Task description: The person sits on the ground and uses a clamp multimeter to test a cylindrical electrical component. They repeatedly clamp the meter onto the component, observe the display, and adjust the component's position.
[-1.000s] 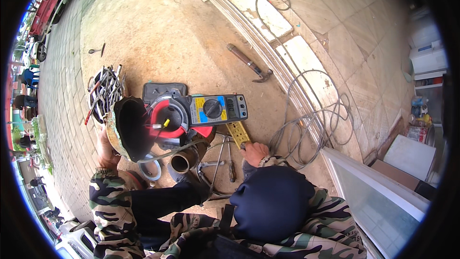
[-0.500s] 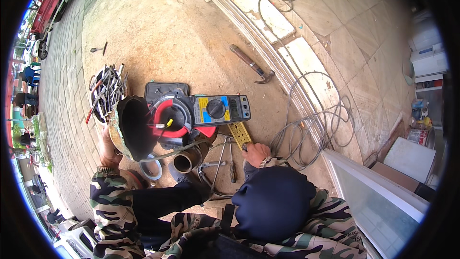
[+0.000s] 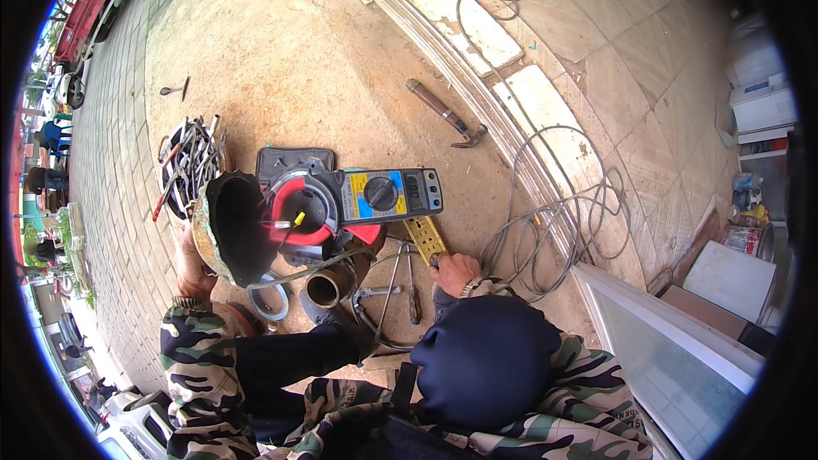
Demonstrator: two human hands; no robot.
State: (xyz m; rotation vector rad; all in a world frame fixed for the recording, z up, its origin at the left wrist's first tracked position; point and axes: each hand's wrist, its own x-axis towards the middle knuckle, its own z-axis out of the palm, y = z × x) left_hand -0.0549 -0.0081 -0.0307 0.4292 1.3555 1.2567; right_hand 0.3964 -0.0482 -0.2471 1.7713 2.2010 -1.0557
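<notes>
Head view: the clamp meter (image 3: 375, 195) sits mid-frame, its red ring (image 3: 279, 202) at the mouth of the dark housing (image 3: 235, 234), left of centre, on which my left hand (image 3: 192, 268) is clamped. My right hand (image 3: 457, 273), well apart, appears closed on the lower end of the yellow socket strip (image 3: 423, 236). I judge a reading in hand; the next move calls for steadiness and the display (image 3: 415, 192) in sight.

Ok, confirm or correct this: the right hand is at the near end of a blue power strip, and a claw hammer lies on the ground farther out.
The colour is wrong: the power strip is yellow, as the head view shows. The right hand is at its near end, and the claw hammer lies on the ground farther out.
</notes>
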